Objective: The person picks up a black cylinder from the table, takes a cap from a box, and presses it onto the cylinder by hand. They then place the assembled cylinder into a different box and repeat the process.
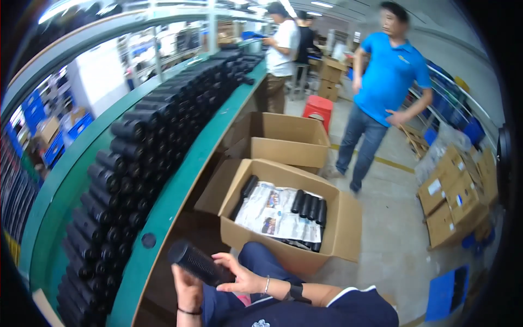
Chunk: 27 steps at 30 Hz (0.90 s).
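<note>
Between my two hands, above my lap, is a black cylinder with a finely textured side, tilted with its wider end up to the left. My left hand supports it from below, fingers closed against it. My right hand grips the lower right end between thumb and fingers. Just ahead stands an open cardboard box. In it, printed paper sheets lie over black cylinders, and a short row of cylinders rests on the paper at the right. A further cylinder lies at the box's left side.
At my left, many black cylinders are stacked along a green workbench. Behind the near box stand another open carton and a red stool. A person in blue stands ahead right. Stacked cartons are at the right.
</note>
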Motion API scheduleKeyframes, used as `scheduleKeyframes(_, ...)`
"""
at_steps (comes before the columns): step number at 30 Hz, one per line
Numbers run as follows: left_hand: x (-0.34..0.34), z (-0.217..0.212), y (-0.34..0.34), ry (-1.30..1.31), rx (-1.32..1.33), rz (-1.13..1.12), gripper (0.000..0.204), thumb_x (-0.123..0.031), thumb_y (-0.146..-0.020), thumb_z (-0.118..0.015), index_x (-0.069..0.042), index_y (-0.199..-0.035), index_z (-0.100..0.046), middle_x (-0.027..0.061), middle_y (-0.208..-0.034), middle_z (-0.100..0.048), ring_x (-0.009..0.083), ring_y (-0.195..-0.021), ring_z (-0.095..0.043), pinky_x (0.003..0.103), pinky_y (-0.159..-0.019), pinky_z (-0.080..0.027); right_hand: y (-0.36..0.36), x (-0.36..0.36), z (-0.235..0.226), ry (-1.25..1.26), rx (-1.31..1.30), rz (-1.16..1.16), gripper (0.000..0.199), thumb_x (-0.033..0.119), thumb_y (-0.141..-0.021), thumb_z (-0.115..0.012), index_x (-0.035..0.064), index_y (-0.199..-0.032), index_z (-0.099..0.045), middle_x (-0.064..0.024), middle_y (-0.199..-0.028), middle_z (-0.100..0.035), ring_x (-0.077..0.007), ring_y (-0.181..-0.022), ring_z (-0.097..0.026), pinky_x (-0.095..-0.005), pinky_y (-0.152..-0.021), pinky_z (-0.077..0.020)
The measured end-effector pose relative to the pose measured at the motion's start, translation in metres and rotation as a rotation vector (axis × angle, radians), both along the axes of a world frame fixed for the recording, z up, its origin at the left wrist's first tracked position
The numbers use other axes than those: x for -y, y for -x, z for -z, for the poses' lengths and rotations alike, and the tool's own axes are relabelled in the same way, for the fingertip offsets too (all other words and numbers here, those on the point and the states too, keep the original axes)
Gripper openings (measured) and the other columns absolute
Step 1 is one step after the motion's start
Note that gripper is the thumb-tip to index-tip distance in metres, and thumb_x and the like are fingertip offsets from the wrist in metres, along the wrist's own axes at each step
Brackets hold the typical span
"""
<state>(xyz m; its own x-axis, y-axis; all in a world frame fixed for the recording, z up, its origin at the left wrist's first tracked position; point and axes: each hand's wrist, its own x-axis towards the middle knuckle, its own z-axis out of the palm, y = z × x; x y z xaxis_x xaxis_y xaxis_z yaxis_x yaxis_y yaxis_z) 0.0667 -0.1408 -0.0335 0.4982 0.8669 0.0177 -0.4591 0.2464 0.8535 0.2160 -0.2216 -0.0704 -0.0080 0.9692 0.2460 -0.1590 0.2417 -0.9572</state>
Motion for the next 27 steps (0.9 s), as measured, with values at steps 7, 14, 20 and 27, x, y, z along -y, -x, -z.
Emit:
scheduleKeyframes(7, 0.016, 0.039, 0.076, -0.277, -0.190, 0.183, 0.068, -0.010, -0.084, -0.073, -0.002, -0.141, -0.037, 0.0105, -0.142, -0.043, 0.0202, -0.130, -0.043, 0.036, -0.109, -0.036, 0.017, -0.012, 0.004, -0.258, 0.580, -0.134, 0.066, 0.016, -0.077, -0.076, 0.0066, -0.134, -0.043, -0.0195, -0.135, -0.041, -0.0335, -0.126, -0.042, -0.0411, -0.106, -0.0349)
scheduleKeyframes(14, 0.072, 0.027, 0.235, -0.006, -0.657, -0.717, 0.099, -0.020, -0.074, -0.079, 0.000, -0.148, -0.016, 0.0153, -0.143, -0.036, 0.0212, -0.130, -0.038, 0.036, -0.108, -0.034, 0.017, -0.011, 0.077, 0.134, 0.500, -0.433, 0.041, 0.000, -0.080, -0.068, 0.0036, -0.120, -0.062, -0.0089, -0.098, -0.062, -0.0148, -0.087, -0.062, -0.0242, -0.072, -0.0510)
scheduleKeyframes(20, 0.100, 0.004, 0.341, 0.154, -0.249, -1.281, 0.043, -0.018, -0.084, -0.066, 0.001, -0.116, -0.044, 0.0156, -0.103, -0.058, 0.0238, -0.087, -0.062, 0.036, -0.075, -0.054, 0.036, -0.017, 0.093, 0.239, 0.483, -0.571, 0.038, -0.002, -0.083, -0.063, 0.0028, -0.120, -0.062, -0.0053, -0.094, -0.063, -0.0091, -0.082, -0.058, -0.0221, -0.070, -0.0479)
scheduleKeyframes(27, 0.091, -0.002, 0.386, -0.177, -0.907, -1.585, 0.050, -0.027, -0.088, -0.070, 0.002, -0.124, -0.051, 0.0109, -0.114, -0.060, 0.0169, -0.102, -0.056, 0.030, -0.088, -0.044, 0.036, -0.019, 0.114, 0.289, 0.530, -0.562, 0.033, -0.001, -0.081, -0.063, 0.0032, -0.114, -0.064, -0.0071, -0.090, -0.063, -0.0135, -0.076, -0.061, -0.0254, -0.069, -0.0502)
